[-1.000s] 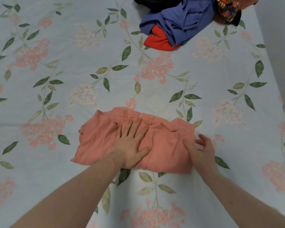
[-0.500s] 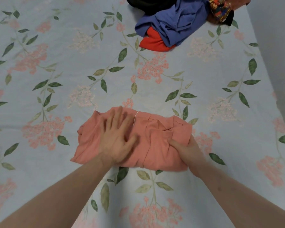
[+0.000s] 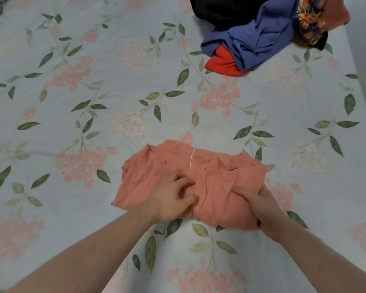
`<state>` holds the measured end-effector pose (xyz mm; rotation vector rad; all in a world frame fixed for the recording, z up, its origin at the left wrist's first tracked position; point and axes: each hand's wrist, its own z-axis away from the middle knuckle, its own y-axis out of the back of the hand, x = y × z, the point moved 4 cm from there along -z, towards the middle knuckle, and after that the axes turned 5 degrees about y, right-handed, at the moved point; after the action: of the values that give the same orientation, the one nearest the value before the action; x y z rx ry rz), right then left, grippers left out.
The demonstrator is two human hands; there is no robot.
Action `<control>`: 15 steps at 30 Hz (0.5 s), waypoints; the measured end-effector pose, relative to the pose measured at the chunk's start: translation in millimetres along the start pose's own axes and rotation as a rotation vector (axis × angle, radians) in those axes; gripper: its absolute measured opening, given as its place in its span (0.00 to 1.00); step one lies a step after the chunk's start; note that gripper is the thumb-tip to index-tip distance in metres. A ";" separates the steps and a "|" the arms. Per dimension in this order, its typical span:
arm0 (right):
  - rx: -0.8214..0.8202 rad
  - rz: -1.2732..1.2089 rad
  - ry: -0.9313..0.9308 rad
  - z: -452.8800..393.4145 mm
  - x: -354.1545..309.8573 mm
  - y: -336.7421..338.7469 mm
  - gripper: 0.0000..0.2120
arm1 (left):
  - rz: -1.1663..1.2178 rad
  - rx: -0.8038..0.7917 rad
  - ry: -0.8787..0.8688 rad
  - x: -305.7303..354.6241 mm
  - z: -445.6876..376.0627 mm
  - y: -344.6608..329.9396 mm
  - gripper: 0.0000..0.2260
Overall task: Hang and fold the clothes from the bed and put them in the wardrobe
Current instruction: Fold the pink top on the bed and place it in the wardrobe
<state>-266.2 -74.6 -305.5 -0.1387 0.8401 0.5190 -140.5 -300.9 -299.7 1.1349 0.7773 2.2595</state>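
Open bedsheet [image 3: 93,208] all round; clothes pile [image 3: 262,37] far corner.

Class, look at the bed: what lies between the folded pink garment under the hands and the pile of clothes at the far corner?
Head view: only bare floral bedsheet lies between the pink garment and the pile.

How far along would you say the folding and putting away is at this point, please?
Early on. Done: the salmon garment is folded into a compact bundle on the bed. In hand: the left hand grips its middle, and the right hand grips its right edge. Left: the pile of unfolded clothes at the far corner. No wardrobe is in view.
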 end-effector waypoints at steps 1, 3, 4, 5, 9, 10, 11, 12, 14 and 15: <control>-0.030 0.006 0.008 2.8 -6.2 -4.1 0.34 | 0.094 0.015 0.048 -1.0 -0.2 -1.4 0.24; -0.084 0.009 0.026 8.3 -20.9 -14.9 0.30 | 0.421 0.059 0.158 -1.5 0.5 2.7 0.22; -0.116 -0.003 0.030 11.0 -29.4 -22.9 0.27 | 0.608 0.051 0.227 -1.5 2.3 5.0 0.20; -0.156 -0.020 0.034 14.0 -38.0 -33.0 0.24 | 0.777 0.020 0.284 0.1 4.6 6.3 0.19; -0.337 -0.025 0.104 25.9 -67.4 -93.8 0.22 | 1.107 -0.136 0.252 15.6 21.9 24.7 0.16; -0.363 -0.010 0.128 28.4 -72.1 -110.2 0.23 | 1.146 -0.142 0.223 14.2 25.6 31.2 0.16; -0.379 0.008 0.148 30.9 -76.1 -125.8 0.24 | 1.178 -0.132 0.206 10.3 28.0 37.8 0.16; -0.385 0.026 0.158 32.9 -79.2 -140.7 0.25 | 1.206 -0.120 0.199 4.9 30.2 43.8 0.18; -0.380 0.033 0.146 34.0 -80.9 -164.9 0.26 | 1.225 -0.070 0.264 -10.6 33.2 52.6 0.21; -0.382 0.025 0.132 33.1 -80.3 -175.0 0.27 | 1.203 0.008 0.347 -24.5 33.1 55.6 0.20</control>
<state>-202.3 -246.8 -238.6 -0.5182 0.8647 0.6965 -109.5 -347.6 -259.2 1.4497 0.1580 3.4897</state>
